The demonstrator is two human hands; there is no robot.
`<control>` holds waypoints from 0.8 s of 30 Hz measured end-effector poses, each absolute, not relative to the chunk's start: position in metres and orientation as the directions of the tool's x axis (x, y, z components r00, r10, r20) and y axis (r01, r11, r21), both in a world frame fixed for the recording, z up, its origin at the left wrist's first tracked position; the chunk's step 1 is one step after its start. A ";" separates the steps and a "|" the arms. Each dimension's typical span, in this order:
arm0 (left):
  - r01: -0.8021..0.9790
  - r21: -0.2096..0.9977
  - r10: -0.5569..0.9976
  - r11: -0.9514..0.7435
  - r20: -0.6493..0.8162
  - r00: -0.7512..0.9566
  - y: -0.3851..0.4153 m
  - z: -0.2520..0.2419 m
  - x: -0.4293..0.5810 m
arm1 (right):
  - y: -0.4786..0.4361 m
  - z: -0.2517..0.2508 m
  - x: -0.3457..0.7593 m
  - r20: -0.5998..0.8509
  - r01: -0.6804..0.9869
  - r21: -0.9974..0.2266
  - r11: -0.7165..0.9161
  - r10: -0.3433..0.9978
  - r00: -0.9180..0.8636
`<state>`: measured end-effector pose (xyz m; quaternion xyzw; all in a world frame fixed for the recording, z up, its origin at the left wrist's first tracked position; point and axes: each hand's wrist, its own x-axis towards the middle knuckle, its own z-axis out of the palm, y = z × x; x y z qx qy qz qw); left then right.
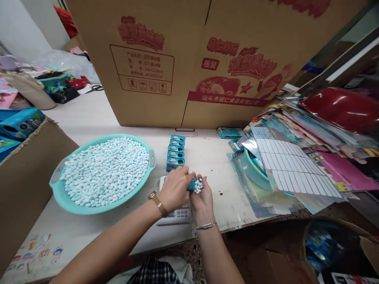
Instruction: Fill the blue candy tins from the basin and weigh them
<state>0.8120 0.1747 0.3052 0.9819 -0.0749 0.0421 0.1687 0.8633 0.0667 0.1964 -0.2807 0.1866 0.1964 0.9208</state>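
Note:
My left hand (177,184), with a watch on its wrist, grips a small blue candy box (192,185) over my right palm. White and pale blue candies (198,186) lie in my cupped right hand (204,201), right by the box's end. Under my hands sits a white digital scale (174,218), mostly covered by them. Just beyond it, several blue candy boxes (175,153) stand in a row, dark round windows facing up. Left of the scale is a turquoise basin (102,209) heaped with the same kind of candies.
A large printed carton (183,79) rises at the back of the table. An open cardboard box (26,189) with blue packages stands at the left. On the right are a smaller turquoise bowl (251,173), a sticker sheet (296,165), stacked papers and a red shiny object (340,108).

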 end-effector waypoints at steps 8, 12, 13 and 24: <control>-0.121 0.279 -0.100 -0.953 0.088 0.991 0.178 0.308 0.807 | 0.070 0.212 0.862 -0.614 -0.532 -0.211 0.820 0.312 0.725; -0.097 0.307 -0.066 -0.947 0.108 0.992 0.179 0.296 0.803 | 0.070 0.212 0.861 -0.650 -0.543 -0.178 0.821 0.316 0.691; -0.103 0.319 -0.066 -0.942 0.123 0.990 0.180 0.296 0.802 | 0.070 0.211 0.860 -0.654 -0.546 -0.170 0.820 0.320 0.685; -0.033 0.830 0.251 -0.557 0.206 0.946 0.199 0.236 0.785 | 0.043 0.209 0.865 -0.661 -0.479 -0.202 0.854 0.242 0.710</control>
